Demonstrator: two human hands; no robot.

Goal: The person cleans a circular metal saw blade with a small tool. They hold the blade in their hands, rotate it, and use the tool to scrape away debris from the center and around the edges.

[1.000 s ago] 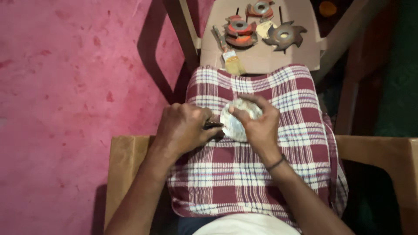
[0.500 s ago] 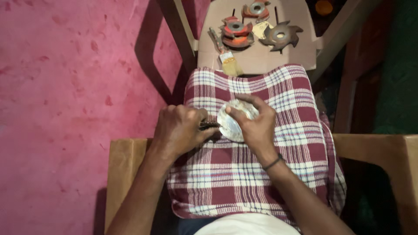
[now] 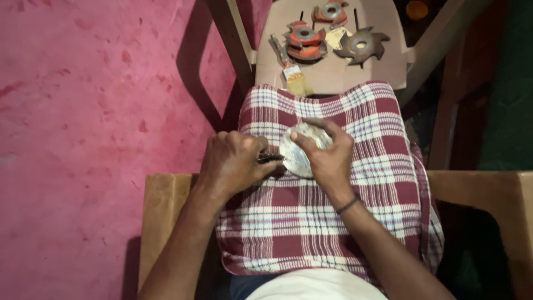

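Where the forearms meet over the lap, both hands are at work on one object. Nearest the camera, a checked cloth (image 3: 311, 222) in maroon and white covers the person's thighs and serves as the work surface. On it, the right hand (image 3: 327, 158) is closed over a pale, silvery metal disc (image 3: 297, 151), fingers curled across its upper rim and thumb underneath, holding it tilted against the lap. A dark band sits at that wrist. The left hand (image 3: 233, 164) is clenched around a small dark tool (image 3: 270, 159), of which only a short length shows between the knuckles and the disc's left edge; its tip appears to touch that edge, though its type cannot be made out.

Assessment of handling: the disc looks rigid and fairly heavy for its size, as solid metal would be. Its surface appears dull and dusty rather than slick. If it is a toothed cutter like those further off, the rim is likely sharp, so the flat faces and the centre are the safer places to hold; the present grip across the rim warrants care.

Beyond the knees stands a beige plastic chair (image 3: 383, 69), its seat carrying a paintbrush (image 3: 291, 72), orange-bodied cutter heads (image 3: 304, 40) and a dark toothed cutter (image 3: 361, 45). A pink floor (image 3: 94, 111) lies to the left.
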